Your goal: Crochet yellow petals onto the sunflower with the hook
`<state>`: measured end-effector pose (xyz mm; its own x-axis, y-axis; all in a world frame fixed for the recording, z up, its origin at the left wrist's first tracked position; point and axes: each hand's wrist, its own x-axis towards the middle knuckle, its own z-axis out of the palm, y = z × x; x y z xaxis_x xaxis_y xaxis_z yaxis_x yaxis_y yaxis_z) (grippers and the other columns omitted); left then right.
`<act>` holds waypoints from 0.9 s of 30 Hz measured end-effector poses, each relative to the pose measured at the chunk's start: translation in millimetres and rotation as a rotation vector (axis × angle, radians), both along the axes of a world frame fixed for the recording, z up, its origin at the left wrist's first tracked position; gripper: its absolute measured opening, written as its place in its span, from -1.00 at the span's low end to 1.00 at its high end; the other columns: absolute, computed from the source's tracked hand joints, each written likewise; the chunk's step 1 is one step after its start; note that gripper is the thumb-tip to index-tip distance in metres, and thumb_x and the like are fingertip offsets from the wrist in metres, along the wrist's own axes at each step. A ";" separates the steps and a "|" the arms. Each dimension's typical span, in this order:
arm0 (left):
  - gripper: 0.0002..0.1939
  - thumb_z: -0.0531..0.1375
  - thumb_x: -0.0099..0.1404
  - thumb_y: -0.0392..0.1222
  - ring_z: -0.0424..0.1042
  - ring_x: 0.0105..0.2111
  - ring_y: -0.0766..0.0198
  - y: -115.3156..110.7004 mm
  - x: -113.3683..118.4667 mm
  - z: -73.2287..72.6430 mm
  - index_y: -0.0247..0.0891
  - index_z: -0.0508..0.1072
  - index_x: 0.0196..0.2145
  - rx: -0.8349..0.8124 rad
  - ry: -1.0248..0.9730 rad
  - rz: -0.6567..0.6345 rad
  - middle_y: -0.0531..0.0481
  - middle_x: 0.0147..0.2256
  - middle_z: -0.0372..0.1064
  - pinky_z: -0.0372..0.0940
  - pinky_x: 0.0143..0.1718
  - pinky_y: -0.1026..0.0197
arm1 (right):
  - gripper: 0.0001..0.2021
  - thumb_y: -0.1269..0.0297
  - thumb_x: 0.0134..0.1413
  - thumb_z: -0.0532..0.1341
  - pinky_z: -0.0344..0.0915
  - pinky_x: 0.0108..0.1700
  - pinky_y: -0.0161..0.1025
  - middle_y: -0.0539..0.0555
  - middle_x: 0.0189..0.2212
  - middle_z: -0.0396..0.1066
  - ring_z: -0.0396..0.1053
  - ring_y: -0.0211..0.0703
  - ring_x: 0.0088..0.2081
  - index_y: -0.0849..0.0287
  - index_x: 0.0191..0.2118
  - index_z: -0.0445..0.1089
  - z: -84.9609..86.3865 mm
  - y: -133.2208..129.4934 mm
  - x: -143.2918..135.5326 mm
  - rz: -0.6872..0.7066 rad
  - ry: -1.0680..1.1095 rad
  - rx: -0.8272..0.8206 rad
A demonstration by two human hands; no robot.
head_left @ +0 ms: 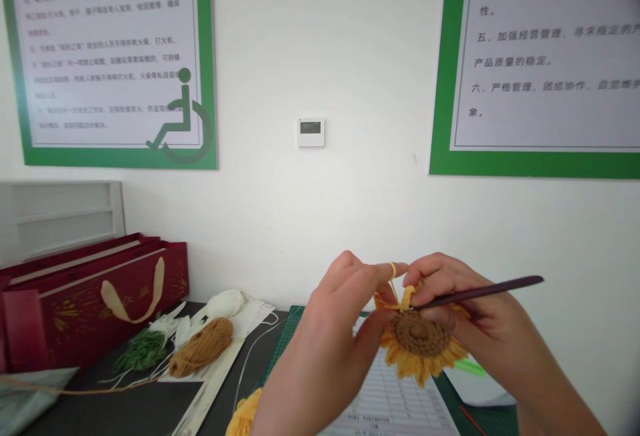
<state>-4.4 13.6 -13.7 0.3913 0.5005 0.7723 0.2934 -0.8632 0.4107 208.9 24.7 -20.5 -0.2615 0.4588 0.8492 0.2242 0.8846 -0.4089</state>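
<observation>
Between my hands is a crocheted sunflower (421, 337) with a brown round centre and yellow petals hanging below. My left hand (333, 319) pinches its upper left edge, and a strand of yellow yarn (393, 272) loops round the index finger. My right hand (463, 299) is closed on a dark-handled crochet hook (490, 289), whose handle points right and whose tip is at the flower's top edge by a short yellow strip. The fingers partly cover the upper petals and the hook's tip.
On the dark table (150, 409) at left are a brown yarn skein (203, 348), green yarn (141, 351), white yarn (225, 304) and dark red gift bags (95, 309). Yellow yarn (244, 415) sits by my left forearm. Under my hands are a printed sheet (395, 403) and a green cutting mat (286, 339).
</observation>
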 end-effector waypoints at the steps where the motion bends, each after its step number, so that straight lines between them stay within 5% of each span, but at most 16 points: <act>1: -0.41 0.18 0.31 -0.54 0.30 -0.18 0.23 1.3 0.0 -0.6 0.02 0.39 0.17 -0.010 -0.008 0.004 0.05 -0.19 0.43 0.22 -0.11 0.21 | -0.93 0.29 0.22 0.28 0.42 -0.17 -0.22 0.05 -0.23 0.48 0.47 -0.10 -0.17 -0.01 -0.28 0.52 -0.5 -0.1 0.5 0.007 0.008 -0.017; 14: -0.58 0.26 0.31 -0.40 0.28 -0.39 0.37 10.4 7.7 5.8 -0.15 0.43 0.10 -0.450 -0.428 -0.417 0.05 -0.32 0.41 0.20 -0.38 0.26 | -0.96 0.23 0.20 0.33 0.42 -0.29 -0.32 0.07 -0.22 0.47 0.45 -0.19 -0.26 0.02 -0.28 0.50 -7.4 15.1 -9.8 0.253 0.294 -0.131; 22: -0.54 0.32 0.28 -0.39 0.36 -0.33 0.37 10.4 8.5 5.8 -0.18 0.43 0.11 -0.517 -0.554 -0.495 0.04 -0.32 0.44 0.23 -0.34 0.29 | -0.99 0.26 0.24 0.30 0.39 -0.29 -0.33 0.05 -0.21 0.45 0.44 -0.20 -0.25 0.00 -0.23 0.47 -12.6 15.0 -22.9 0.199 0.425 -0.046; 27: -0.47 0.40 0.20 -0.36 0.30 -0.44 0.43 9.5 10.2 6.9 -0.19 0.43 0.11 -0.533 -0.588 -0.491 0.05 -0.34 0.47 0.20 -0.44 0.33 | -0.97 0.26 0.23 0.30 0.38 -0.10 -0.15 0.07 -0.21 0.45 0.39 -0.06 -0.08 -0.04 -0.23 0.50 -11.6 9.8 -27.0 0.067 0.446 0.144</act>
<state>5.9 23.1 -6.8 0.2722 0.7277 0.6296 -0.4354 -0.4903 0.7550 181.9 34.5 -32.0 0.1183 0.3232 0.9389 -0.0046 0.9457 -0.3249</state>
